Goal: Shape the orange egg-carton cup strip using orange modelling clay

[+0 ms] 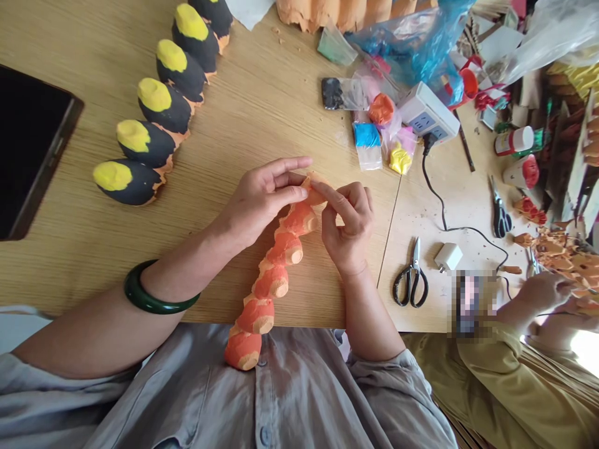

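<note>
An egg carton strip [270, 280] of several bumps slants from the table's middle down past its front edge to the shirt. Orange-red covers its sides, while the tips and ridges are pale orange. My left hand [262, 196] is closed on the far end, its thumb and some fingers around the last cup and the index finger stretched out. The extended index finger of my right hand [349, 215] presses on that same end cup. Its other fingers are curled in, and whatever they may hold is hidden.
Upper left stands a black-and-yellow egg carton strip [152, 128] near a dark tablet [28, 149]. Modelling clay packets [367, 134], a power strip [428, 112] with a cable and scissors [412, 277] lie on the right. A co-worker's hand [545, 290] handles orange pieces at far right.
</note>
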A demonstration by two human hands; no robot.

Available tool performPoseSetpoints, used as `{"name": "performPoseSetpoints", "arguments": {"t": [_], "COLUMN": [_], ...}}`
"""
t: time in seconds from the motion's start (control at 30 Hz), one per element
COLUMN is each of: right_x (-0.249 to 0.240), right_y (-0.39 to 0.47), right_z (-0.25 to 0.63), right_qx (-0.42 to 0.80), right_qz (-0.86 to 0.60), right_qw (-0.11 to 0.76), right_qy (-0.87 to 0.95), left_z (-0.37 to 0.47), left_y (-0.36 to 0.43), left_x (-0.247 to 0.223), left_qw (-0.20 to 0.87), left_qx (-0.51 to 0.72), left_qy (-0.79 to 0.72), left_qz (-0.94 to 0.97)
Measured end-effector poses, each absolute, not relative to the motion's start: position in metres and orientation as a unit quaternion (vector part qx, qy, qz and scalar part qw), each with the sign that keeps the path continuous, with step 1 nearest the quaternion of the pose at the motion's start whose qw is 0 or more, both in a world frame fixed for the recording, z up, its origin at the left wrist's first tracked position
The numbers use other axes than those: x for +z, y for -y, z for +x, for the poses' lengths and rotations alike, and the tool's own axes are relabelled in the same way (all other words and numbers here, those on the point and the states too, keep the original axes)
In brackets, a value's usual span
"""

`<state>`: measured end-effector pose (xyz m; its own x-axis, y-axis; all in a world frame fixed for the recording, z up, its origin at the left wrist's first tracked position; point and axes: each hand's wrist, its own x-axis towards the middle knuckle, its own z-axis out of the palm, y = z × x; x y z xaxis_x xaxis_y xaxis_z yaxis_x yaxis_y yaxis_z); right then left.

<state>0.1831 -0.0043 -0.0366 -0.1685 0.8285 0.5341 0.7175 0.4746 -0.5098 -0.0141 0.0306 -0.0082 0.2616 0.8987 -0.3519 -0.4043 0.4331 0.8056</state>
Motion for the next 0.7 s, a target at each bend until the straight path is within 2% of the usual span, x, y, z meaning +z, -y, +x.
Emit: {"name": "performPoseSetpoints", "arguments": {"t": [0.53, 0.7], "right_x": [-0.037, -0.030], "right_y": [0.000, 0.002], "right_z": [0.179, 0.179], "right_qx": [0.061, 0.014], "right_qz": [-0.473, -0.456], "right_qw": [0.450, 0.461], "right_qy": [0.755, 0.761], "left_z": [-0.011, -0.010], "left_y": [-0.031, -0.031], "left_x": [-0.028, -0.026], "left_qw": [0.721, 0.723], "left_qx": [0.461, 0.460], "left_qy": [-0.406, -0.410], "left_qz": [0.320, 0.311]}}
